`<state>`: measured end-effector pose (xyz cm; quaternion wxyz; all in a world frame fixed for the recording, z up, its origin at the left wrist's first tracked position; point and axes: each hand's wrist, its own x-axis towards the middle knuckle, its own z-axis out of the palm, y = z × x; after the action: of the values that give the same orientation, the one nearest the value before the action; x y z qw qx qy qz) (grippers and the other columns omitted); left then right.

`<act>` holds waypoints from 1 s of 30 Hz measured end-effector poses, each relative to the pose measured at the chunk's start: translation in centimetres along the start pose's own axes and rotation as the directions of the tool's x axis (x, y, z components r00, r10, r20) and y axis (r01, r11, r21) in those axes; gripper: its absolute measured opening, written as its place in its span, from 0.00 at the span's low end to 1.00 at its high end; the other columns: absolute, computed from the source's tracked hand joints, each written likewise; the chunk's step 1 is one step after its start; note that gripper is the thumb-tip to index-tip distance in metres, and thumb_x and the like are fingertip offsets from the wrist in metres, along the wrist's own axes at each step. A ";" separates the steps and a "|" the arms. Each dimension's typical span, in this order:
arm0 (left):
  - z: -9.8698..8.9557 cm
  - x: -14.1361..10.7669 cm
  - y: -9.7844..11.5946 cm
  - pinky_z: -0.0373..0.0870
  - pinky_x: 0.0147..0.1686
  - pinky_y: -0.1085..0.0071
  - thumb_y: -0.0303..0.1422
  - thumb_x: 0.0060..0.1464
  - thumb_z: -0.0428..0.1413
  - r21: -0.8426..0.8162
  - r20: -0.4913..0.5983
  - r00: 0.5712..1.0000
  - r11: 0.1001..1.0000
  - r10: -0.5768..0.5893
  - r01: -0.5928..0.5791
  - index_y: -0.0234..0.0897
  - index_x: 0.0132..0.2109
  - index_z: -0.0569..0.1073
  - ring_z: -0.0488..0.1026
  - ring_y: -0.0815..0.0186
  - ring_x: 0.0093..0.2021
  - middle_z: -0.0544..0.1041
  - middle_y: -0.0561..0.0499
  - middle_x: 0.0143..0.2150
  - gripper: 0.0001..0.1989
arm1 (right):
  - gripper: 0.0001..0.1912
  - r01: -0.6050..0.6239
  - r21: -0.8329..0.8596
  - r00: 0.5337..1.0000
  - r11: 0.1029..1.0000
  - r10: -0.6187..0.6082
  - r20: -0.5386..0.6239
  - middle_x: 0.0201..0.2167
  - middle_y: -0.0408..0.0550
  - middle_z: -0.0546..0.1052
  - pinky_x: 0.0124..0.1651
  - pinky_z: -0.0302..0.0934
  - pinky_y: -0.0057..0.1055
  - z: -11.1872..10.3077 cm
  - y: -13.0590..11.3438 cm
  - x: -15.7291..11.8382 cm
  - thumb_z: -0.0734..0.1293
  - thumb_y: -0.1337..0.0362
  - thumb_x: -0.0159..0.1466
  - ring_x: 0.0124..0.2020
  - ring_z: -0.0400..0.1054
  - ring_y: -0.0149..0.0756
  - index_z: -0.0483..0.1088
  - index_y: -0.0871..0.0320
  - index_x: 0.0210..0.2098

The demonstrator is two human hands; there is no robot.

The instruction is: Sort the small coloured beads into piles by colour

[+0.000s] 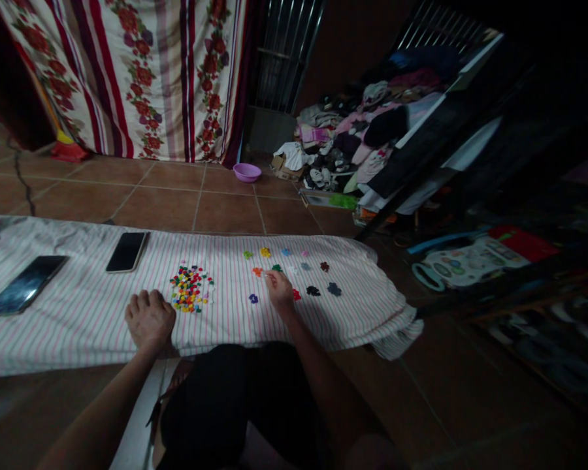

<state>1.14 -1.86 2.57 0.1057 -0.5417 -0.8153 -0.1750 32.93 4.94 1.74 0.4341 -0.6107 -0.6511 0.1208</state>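
Note:
My right hand point(279, 287) is over the sorted clusters, thumb and fingertips pinched together beside a small orange pile point(257, 271). Whatever is between those fingertips is too small to make out. Around it lie little single-colour piles, among them green point(277, 267), white point(293, 269), red point(296, 295), black point(313, 291) and dark blue point(253, 298). Yellow pieces point(265, 252) sit farther back. My left hand point(149, 318) rests palm down on the striped cloth, fingers slightly apart, holding nothing. Just right of it spreads a mixed heap of small coloured pieces point(190, 287).
Two phones, one nearer point(24, 285) and one farther point(126, 252), lie on the striped cloth point(88, 287) at left. Beyond, a purple basin point(247, 172) stands on the tiled floor by a floral curtain point(166, 78). A clothes heap point(357, 130) fills the back right.

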 end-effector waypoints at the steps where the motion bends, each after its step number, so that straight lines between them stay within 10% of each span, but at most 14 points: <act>1: 0.0 0.0 0.0 0.57 0.55 0.55 0.35 0.59 0.41 -0.002 0.004 1.000 1.000 0.003 -0.003 0.32 0.46 0.71 0.61 0.49 0.59 0.70 0.38 0.51 0.18 | 0.13 -0.023 -0.010 0.999 1.000 0.023 -0.025 0.36 0.51 0.76 0.42 0.67 0.33 -0.7 0.6 0.3 0.59 0.62 0.62 0.36 0.71 0.38 0.73 0.57 0.38; 11: -0.1 0.0 0.1 0.57 0.54 0.55 0.34 0.59 0.41 0.011 0.002 1.000 1.000 0.010 -0.010 0.33 0.46 0.70 0.61 0.50 0.58 0.70 0.38 0.51 0.17 | 0.14 -0.213 -0.179 0.970 0.960 0.186 -0.155 0.32 0.50 0.78 0.43 0.64 0.33 -5.7 6.5 3.7 0.58 0.67 0.56 0.36 0.71 0.39 0.75 0.58 0.33; 30: -1.1 0.2 0.8 0.58 0.54 0.54 0.34 0.57 0.42 0.004 0.046 0.999 1.000 -0.017 0.017 0.33 0.46 0.70 0.61 0.49 0.59 0.70 0.37 0.53 0.17 | 0.21 -0.188 -0.258 0.982 0.948 0.185 -0.035 0.31 0.48 0.79 0.46 0.65 0.31 -4.3 9.1 6.0 0.56 0.77 0.47 0.37 0.72 0.36 0.78 0.58 0.31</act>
<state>1.78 -1.90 3.80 0.0861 -0.5384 -0.8225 -0.1619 43.01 10.75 0.57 0.3400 -0.7218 -0.5986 0.0716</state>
